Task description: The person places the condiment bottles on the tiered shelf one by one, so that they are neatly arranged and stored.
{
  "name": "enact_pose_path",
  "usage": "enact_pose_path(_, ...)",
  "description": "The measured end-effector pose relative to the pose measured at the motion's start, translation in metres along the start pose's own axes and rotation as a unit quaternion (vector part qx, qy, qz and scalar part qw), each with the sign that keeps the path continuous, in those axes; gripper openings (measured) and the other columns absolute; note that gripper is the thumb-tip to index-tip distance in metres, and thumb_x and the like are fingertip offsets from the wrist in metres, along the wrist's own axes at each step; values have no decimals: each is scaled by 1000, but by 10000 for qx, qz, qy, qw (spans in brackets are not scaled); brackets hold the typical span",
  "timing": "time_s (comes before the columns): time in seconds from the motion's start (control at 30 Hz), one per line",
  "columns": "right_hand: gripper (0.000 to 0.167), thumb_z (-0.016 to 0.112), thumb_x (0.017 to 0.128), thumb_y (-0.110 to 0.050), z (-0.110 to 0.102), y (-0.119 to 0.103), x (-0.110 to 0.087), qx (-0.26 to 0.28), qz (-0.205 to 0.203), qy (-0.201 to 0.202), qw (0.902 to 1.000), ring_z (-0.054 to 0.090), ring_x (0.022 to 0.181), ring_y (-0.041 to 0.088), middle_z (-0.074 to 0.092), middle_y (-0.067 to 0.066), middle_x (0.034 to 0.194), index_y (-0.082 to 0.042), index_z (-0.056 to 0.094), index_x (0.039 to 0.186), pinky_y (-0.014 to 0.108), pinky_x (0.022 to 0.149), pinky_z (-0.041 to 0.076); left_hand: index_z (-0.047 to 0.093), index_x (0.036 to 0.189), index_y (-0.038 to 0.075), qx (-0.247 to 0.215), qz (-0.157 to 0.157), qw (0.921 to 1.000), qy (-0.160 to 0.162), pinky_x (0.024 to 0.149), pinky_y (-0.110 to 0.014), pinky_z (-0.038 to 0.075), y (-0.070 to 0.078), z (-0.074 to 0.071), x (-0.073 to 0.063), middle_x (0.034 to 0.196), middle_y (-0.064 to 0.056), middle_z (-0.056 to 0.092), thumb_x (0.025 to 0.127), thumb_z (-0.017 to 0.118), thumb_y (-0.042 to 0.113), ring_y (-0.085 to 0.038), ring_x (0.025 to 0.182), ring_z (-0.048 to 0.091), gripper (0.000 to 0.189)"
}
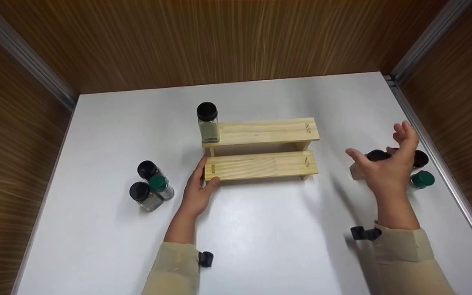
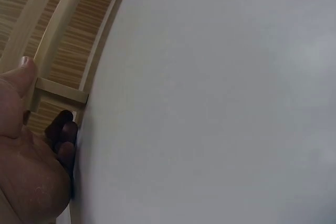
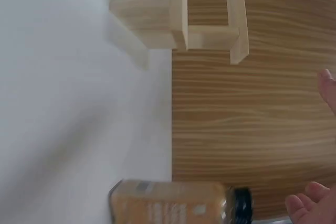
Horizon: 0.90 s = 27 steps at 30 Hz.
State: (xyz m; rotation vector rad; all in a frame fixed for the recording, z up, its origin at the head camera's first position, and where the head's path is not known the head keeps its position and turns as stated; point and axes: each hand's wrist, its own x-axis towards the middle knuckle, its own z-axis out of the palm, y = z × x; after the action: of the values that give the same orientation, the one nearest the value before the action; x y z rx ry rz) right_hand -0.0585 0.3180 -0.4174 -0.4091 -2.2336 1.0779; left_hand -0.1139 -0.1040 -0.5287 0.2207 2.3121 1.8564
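A two-step wooden spice rack [image 1: 260, 166] stands mid-table. My left hand [image 1: 197, 196] grips the left end of its lower step, thumb at the front edge and fingers around the side. In the left wrist view the thumb [image 2: 23, 77] touches the wood, with the other fingers curled lower down. On the left end of the upper step a black-lidded spice jar [image 1: 208, 129] stands upright. Over at the right, my right hand [image 1: 389, 172] hovers with fingers spread above several jars, holding nothing. One of these, a jar with tan contents [image 3: 173, 203], shows in the right wrist view.
Left of the rack stand two black-lidded jars [image 1: 147, 169] and a green-lidded jar [image 1: 159, 183] close together. Another green-lidded jar [image 1: 422, 179] is near the table's right edge. Wood-grain panels [image 1: 236, 41] enclose the white table [image 1: 268, 237] at the back and sides.
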Motion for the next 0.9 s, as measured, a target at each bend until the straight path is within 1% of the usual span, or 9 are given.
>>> enact_pose_path(0.1, 117, 98, 75, -11, -4, 10, -5, 69, 376, -130, 9992, 36, 147, 13, 40, 5, 161, -19, 24, 165, 27, 114, 34, 22, 170, 9, -6, -21, 10000, 0, 127, -48, 21, -1, 0, -1, 170, -22, 27, 105, 68, 15, -35, 158, 24, 80)
enact_pose_path(0.23, 109, 95, 81, -12, -7, 19, -14, -61, 587, -359, 9976, 35, 150, 19, 40, 9, 161, -13, 24, 164, 32, 122, 28, 22, 170, 9, -8, 9, 10000, 16, 127, -49, 22, -2, 0, 0, 170, -22, 27, 105, 69, 15, -36, 157, 24, 80)
enact_pose_path(0.37, 101, 90, 86, -14, -8, 26, -21, -313, 524, -639, 9961, 33, 153, 27, 38, 15, 163, -6, 26, 163, 38, 125, 24, 23, 170, 9, 28, -107, 9999, 67, 126, -50, 22, -1, 0, -2, 170, -24, 28, 105, 69, 16, -37, 157, 25, 79)
enact_pose_path(0.47, 99, 89, 86, -11, -9, 30, -26, -447, 370, -760, 9954, 33, 153, 32, 38, 20, 162, -3, 27, 162, 41, 125, 26, 23, 170, 10, 51, -190, 9998, 67, 126, -50, 22, 1, 0, -3, 169, -24, 28, 105, 69, 18, -37, 157, 25, 80)
enact_pose_path(0.53, 98, 89, 85, -9, -9, 31, -29, -473, 242, -771, 9956, 34, 152, 34, 39, 22, 161, 0, 28, 161, 41, 124, 27, 24, 169, 8, 31, -132, 9999, 56, 126, -51, 22, 2, 1, -3, 169, -25, 29, 105, 68, 17, -38, 156, 26, 79)
enact_pose_path(0.7, 95, 89, 84, -3, -9, 30, -36, -308, -28, -697, 9971, 39, 148, 39, 42, 26, 157, 3, 31, 159, 38, 121, 29, 24, 169, 6, -19, -27, 10000, 62, 127, -52, 22, 2, 0, -2, 169, -26, 28, 106, 68, 16, -39, 157, 25, 78)
enact_pose_path(0.8, 93, 88, 82, 3, -9, 28, -38, -142, -46, -565, 9983, 42, 144, 36, 45, 25, 153, 5, 33, 157, 31, 116, 32, 24, 169, 7, 17, -47, 10000, 62, 126, -52, 22, 1, 0, -2, 170, -25, 27, 106, 68, 16, -38, 157, 24, 78)
enact_pose_path(0.9, 94, 89, 79, 8, -7, 30, -39, 147, 137, -393, 9990, 45, 140, 30, 48, 17, 151, 3, 36, 155, 26, 109, 36, 24, 169, 7, 4, -31, 10000, 59, 126, -52, 22, 1, 0, -3, 170, -25, 27, 106, 68, 15, -39, 157, 25, 77)
